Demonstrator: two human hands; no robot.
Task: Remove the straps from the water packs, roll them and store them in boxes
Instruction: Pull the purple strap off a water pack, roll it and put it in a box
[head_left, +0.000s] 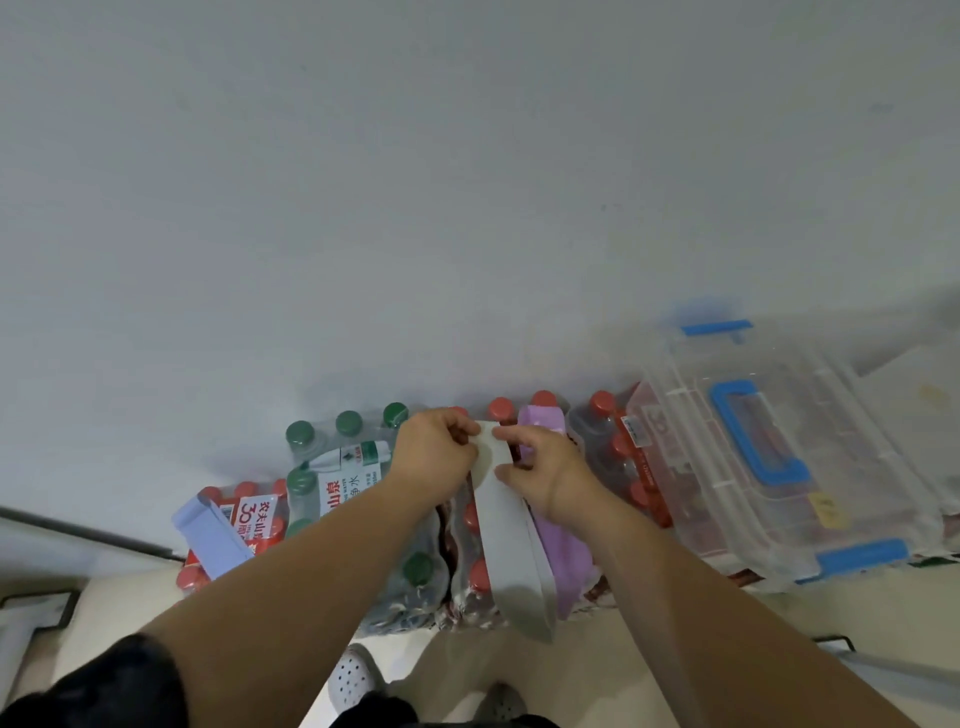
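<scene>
- Both hands meet at the top end of the grey strap (511, 545), above the red-capped pack (470, 566) in the middle of the row.
- Left hand (434, 457): fingers curled, pinching the strap's end. Right hand (543, 480): thumb and forefinger nip the strap's edge just beside it.
- The strap hangs loose from the pinch, down over the pack toward the floor, lower tip free. The hands hide the top, so I cannot tell whether it is fully off the pack.
- Risk: the roll starts crooked. Both pinches sit close together at one end, and a skewed first turn would probably telescope the coil into a cone.
- Risk: the long free tail drags over caps and shrink-wrap. It could snag and tug the end out of the fingers.
- Risk: the purple strap (563, 551) lies right alongside, touching or nearly. The right fingers could catch it too.
- Risk: a slack coil springs open once let go.
- It likely needs a firm hold all the way to the clear box (852, 447), which sits to the right on other packs.
- The box lid looks closed, so one hand would have to free up for the latches.
- Pale blue strap (210, 535) on the far-left pack (254, 512) is untouched.
</scene>
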